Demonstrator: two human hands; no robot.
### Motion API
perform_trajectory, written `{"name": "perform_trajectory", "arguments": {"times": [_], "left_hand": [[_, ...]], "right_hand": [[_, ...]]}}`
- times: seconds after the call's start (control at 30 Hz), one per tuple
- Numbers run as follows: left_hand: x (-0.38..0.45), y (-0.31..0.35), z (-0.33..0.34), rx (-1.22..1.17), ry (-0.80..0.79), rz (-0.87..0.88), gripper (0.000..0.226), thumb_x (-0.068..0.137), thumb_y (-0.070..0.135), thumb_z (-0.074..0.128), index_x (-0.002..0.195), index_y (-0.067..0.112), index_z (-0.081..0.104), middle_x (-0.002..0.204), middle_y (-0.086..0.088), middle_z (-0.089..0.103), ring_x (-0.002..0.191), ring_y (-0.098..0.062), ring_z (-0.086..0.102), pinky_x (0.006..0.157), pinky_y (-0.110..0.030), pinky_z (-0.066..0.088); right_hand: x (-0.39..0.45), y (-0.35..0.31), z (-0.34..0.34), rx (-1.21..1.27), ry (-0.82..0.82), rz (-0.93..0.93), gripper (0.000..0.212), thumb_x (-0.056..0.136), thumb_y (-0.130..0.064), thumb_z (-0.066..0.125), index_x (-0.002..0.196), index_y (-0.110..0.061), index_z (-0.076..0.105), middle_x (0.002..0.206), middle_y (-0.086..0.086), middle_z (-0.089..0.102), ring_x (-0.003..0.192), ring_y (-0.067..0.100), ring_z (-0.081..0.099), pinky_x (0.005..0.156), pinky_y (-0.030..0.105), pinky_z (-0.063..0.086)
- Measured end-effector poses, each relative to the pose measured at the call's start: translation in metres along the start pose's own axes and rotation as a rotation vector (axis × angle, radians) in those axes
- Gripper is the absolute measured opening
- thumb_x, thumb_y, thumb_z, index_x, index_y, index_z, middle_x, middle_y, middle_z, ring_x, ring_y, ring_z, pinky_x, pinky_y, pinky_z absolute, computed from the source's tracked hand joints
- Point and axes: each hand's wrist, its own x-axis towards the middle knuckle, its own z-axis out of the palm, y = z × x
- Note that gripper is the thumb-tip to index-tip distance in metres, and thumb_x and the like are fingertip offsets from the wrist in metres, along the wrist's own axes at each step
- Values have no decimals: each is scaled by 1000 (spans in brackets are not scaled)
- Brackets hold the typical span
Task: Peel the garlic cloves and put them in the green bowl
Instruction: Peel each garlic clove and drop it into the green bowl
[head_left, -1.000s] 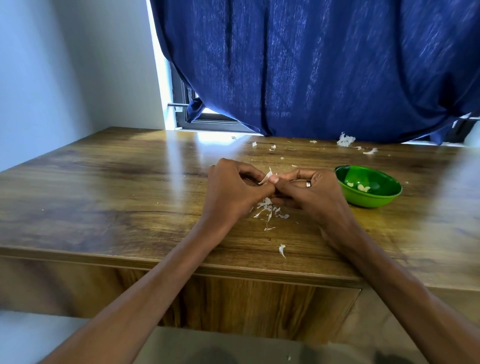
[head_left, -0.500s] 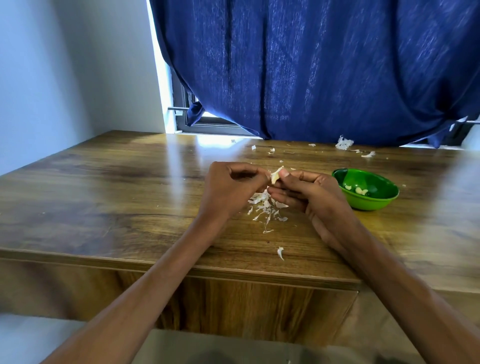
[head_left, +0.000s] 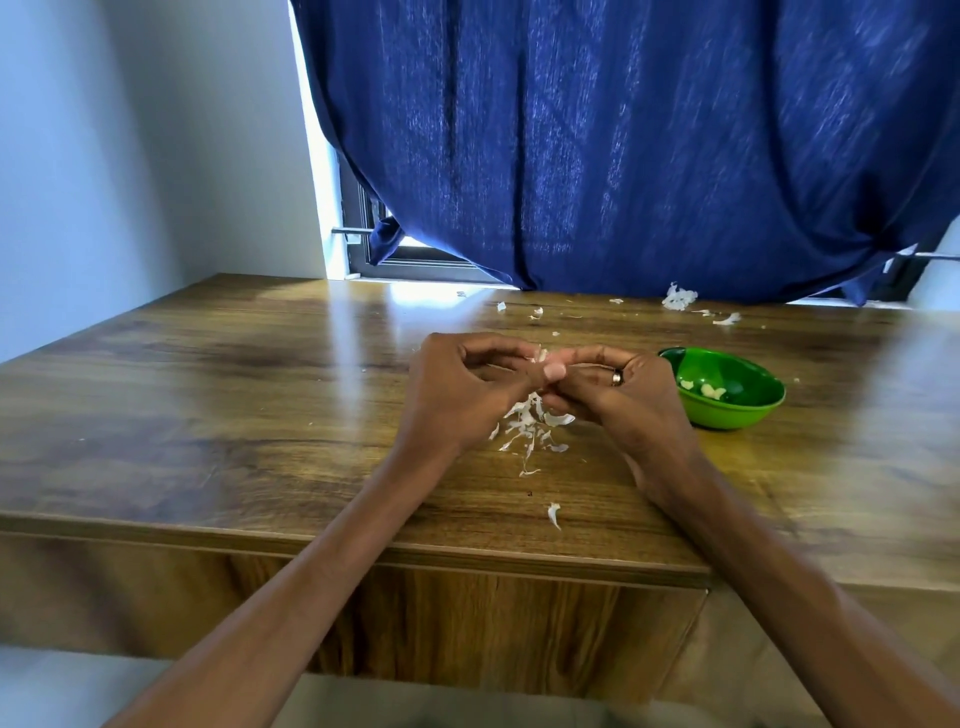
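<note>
Garlic clove (head_left: 540, 357) is back pinched between both hands, left hand (head_left: 457, 395) and right hand (head_left: 618, 395) closing in again over the table (head_left: 260, 415) — more skin to strip before the green bowl (head_left: 727, 410) beside them.

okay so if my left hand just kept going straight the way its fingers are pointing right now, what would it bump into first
The left hand points rightward, and its fingertips already meet the right hand around the garlic clove pinched between them. So it would press into the clove and the right hand's fingers first. The green bowl lies beyond that.
</note>
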Motion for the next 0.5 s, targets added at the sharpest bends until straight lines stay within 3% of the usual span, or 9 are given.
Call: {"name": "perform_trajectory", "arguments": {"times": [0.07, 0.2, 0.4, 0.5], "left_hand": [[1, -1, -1, -24, 7, -36, 23, 74, 28, 90, 91, 14, 82, 80, 3, 79, 73, -13, 77, 74, -36, 64], [1, -2, -2, -105, 4, -126, 18, 74, 19, 89, 89, 12, 81, 79, -1, 79, 71, -19, 77, 76, -39, 65], [4, -1, -1, -175, 48, -152, 10, 80, 9, 85, 89, 9, 80, 79, -7, 78, 71, -23, 77, 78, -41, 64], [2, 0, -1, -169, 65, -116, 14, 81, 10, 85, 95, 9, 80, 80, -6, 79, 71, -23, 77, 76, -42, 64]], "right_hand": [[-1, 0, 0, -88, 8, -78, 24, 75, -15, 81, 96, -9, 74, 83, 9, 78, 76, 20, 77, 66, 25, 62], [-1, 4, 0, -242, 38, -204, 16, 80, -14, 82, 95, -11, 76, 82, 3, 78, 74, 18, 76, 67, 27, 62], [-2, 1, 2, -111, 4, -176, 12, 84, -7, 74, 92, -16, 74, 82, 0, 78, 74, 13, 75, 64, 18, 58], [-3, 1, 3, -109, -41, -161, 18, 81, -12, 78, 98, -15, 74, 88, 2, 79, 81, 15, 76, 70, 22, 60]]}}
